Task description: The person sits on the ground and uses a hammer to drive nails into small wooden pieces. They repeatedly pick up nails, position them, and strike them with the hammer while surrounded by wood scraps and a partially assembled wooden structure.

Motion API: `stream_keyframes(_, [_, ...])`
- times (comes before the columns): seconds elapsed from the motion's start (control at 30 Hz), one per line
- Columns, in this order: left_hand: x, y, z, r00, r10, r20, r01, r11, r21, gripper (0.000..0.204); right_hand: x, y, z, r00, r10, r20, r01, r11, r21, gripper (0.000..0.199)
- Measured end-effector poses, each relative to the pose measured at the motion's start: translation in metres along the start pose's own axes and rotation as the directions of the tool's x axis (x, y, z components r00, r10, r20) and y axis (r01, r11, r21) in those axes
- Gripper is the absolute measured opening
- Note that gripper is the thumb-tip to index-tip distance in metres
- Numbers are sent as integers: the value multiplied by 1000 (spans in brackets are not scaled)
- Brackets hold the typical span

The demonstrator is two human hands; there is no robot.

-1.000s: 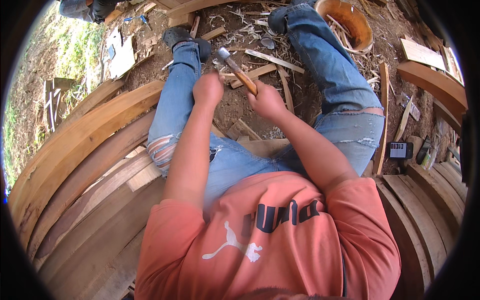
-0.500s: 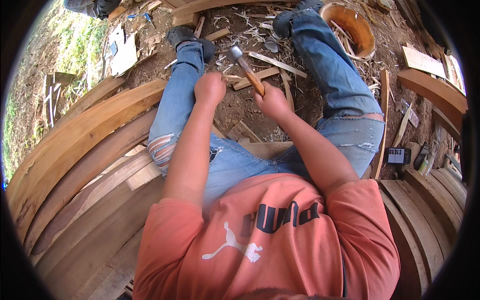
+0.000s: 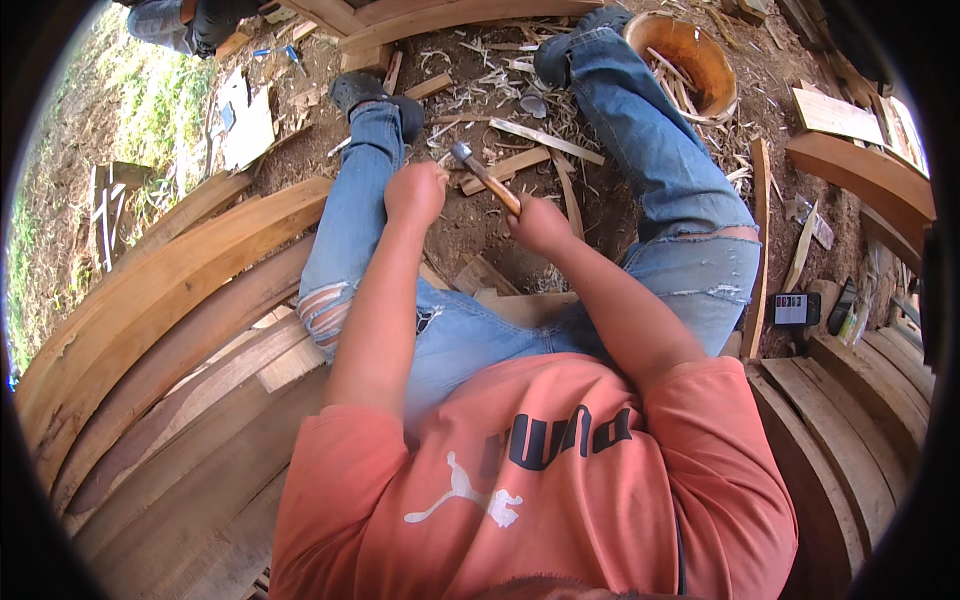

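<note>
My right hand (image 3: 543, 225) is wrapped round the wooden handle of a hammer (image 3: 492, 184). Its metal head tilts up and to the left, close to my left hand and apart from it in the picture. My left hand (image 3: 415, 193) is closed in a fist beside my left shin. Whatever sits in that fist is too small or hidden to make out. Below the hammer, short wood pieces (image 3: 508, 170) lie on the dirt between my legs.
Curved wooden boards (image 3: 200, 235) are stacked along my left. More planks (image 3: 815, 420) lie at the right, near a phone (image 3: 796, 309). An orange-brown bucket (image 3: 715, 75) holding wood strips stands beyond my right foot. Shavings litter the dirt. Another person's leg (image 3: 160, 22) shows at the far left.
The hammer head has come down and slightly left, nearer my left hand. My left hand stays closed in nearly the same place. The whole view has shifted a little.
</note>
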State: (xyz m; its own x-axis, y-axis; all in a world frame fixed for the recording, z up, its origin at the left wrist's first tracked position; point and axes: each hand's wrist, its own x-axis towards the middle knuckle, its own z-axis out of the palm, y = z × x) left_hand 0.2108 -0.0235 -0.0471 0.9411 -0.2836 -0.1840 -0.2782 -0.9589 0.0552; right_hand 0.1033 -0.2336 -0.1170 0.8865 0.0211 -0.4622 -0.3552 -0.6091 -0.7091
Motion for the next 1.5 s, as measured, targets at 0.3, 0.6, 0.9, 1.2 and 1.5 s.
stream_keyframes(0.3, [-2, 0, 2, 999, -32, 6, 32, 999, 11, 23, -12, -29, -15, 993, -80, -87, 89, 991, 99, 30])
stream_keyframes(0.6, [0, -3, -1, 1000, -16, -8, 16, 1000, -24, 22, 10, 20, 13, 999, 24, -23, -24, 1000, 2, 34])
stream_keyframes(0.9, [3, 1, -3, 1000, -12, 21, 12, 1000, 8, 22, -2, -1, 10, 994, -39, -104, 47, 996, 72, 35])
stream_keyframes(1.2, [7, -2, 1, 1000, -4, 26, 5, 1000, -8, 22, -4, -4, -2, 998, -25, -55, 30, 997, 77, 33])
stream_keyframes(1.5, [4, 0, 0, 996, -44, 78, 42, 998, 38, 22, -5, -11, 1, 1000, -25, -18, 25, 999, 25, 33])
